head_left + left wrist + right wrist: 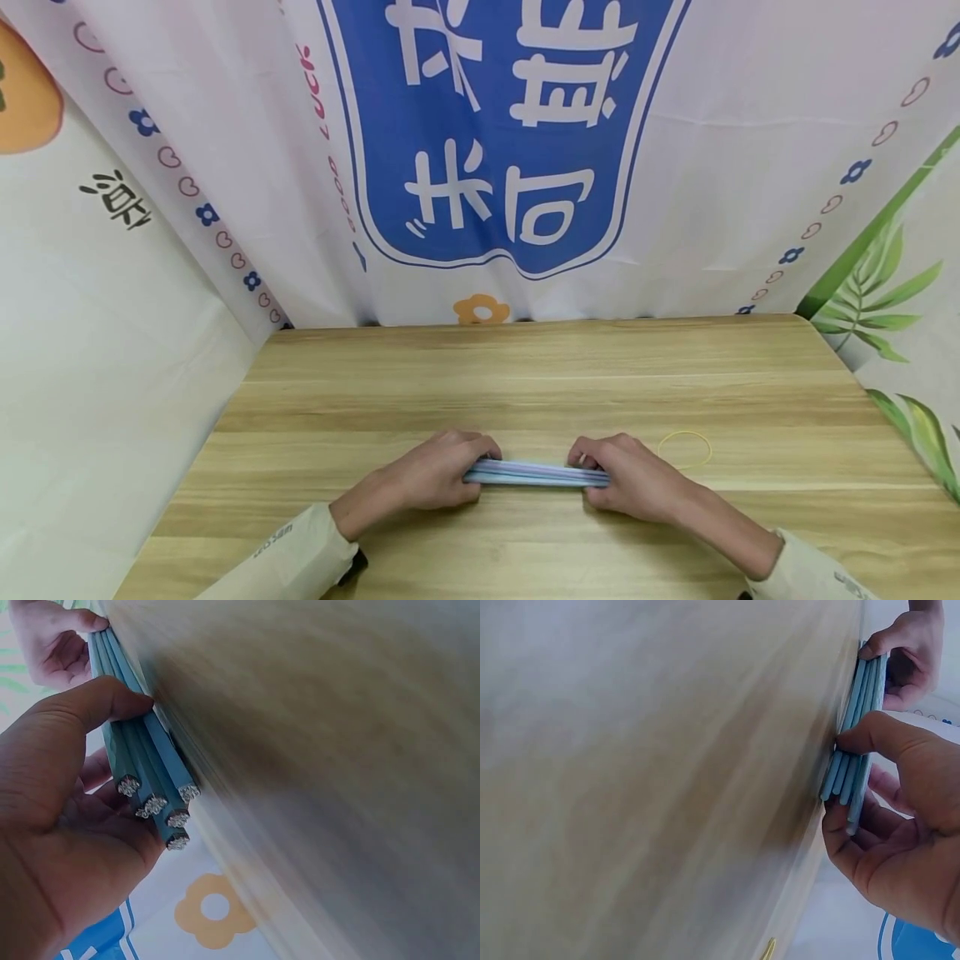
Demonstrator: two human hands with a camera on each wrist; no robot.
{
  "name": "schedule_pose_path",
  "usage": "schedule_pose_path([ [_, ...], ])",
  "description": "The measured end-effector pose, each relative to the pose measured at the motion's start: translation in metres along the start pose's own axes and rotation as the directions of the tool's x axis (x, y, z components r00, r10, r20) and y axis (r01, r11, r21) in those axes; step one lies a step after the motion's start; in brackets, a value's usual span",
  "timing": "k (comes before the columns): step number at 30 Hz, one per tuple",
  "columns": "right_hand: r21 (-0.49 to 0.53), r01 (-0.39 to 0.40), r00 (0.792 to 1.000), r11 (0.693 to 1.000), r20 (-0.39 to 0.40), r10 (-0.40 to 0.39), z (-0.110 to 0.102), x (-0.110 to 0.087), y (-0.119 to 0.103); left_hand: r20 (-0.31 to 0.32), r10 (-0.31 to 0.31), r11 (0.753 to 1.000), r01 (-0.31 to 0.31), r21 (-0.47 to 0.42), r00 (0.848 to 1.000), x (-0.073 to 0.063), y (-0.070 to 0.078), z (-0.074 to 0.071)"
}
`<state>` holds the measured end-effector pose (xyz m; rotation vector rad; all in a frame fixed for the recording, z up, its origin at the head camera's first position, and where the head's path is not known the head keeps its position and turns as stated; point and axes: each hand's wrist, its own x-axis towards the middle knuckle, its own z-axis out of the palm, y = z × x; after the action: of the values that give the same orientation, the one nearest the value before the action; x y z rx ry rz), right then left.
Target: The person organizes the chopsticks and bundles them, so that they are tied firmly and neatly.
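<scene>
Low over the wooden table, a bundle of slim light-blue, pencil-like sticks (pixel 525 473) lies crosswise between the two hands. My left hand (pixel 442 471) grips its left end between thumb and fingers. At the right end, my right hand (pixel 633 479) holds the sticks the same way. In the left wrist view, several sticks (pixel 154 769) poke past the thumb with rough, silvery, glittering ends. Plain blunt ends of the sticks (pixel 841 780) show in the right wrist view, one reaching farther out than the others. Whether the bundle touches the table cannot be told.
A thin yellow rubber band (pixel 686 450) lies on the wooden table (pixel 525 375) just beyond the right wrist. Behind the table's far edge hangs a white printed cloth (pixel 675 275) with a blue panel. More printed cloth hangs along the left and right sides.
</scene>
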<state>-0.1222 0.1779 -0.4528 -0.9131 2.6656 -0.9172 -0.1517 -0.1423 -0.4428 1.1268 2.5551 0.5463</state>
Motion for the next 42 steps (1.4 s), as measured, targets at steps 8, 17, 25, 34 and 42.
schedule_pose_path([
  [8,-0.088,0.022,0.999,0.996,-0.028,-0.024,-0.006,-0.004,-0.006,0.015,-0.007,0.999,0.007,-0.034,1.0,0.0,0.005,-0.004],
  [17,-0.049,-0.005,0.998,0.999,-0.059,0.002,-0.013,-0.008,-0.012,-0.09,-0.01,0.999,0.015,0.051,0.996,0.0,0.009,-0.011],
  [25,-0.025,-0.004,0.995,1.0,-0.101,0.002,-0.019,-0.01,-0.012,-0.154,0.012,0.997,-0.001,0.071,0.988,0.002,0.011,-0.017],
  [34,0.015,0.015,0.987,1.0,-0.158,-0.012,-0.027,-0.013,-0.008,-0.176,0.027,0.998,-0.037,-0.056,0.984,0.003,0.01,-0.024],
  [42,0.101,0.017,0.97,0.995,-0.244,0.008,-0.029,-0.016,-0.006,-0.323,-0.027,0.995,-0.005,-0.098,0.946,0.004,0.013,-0.025],
])
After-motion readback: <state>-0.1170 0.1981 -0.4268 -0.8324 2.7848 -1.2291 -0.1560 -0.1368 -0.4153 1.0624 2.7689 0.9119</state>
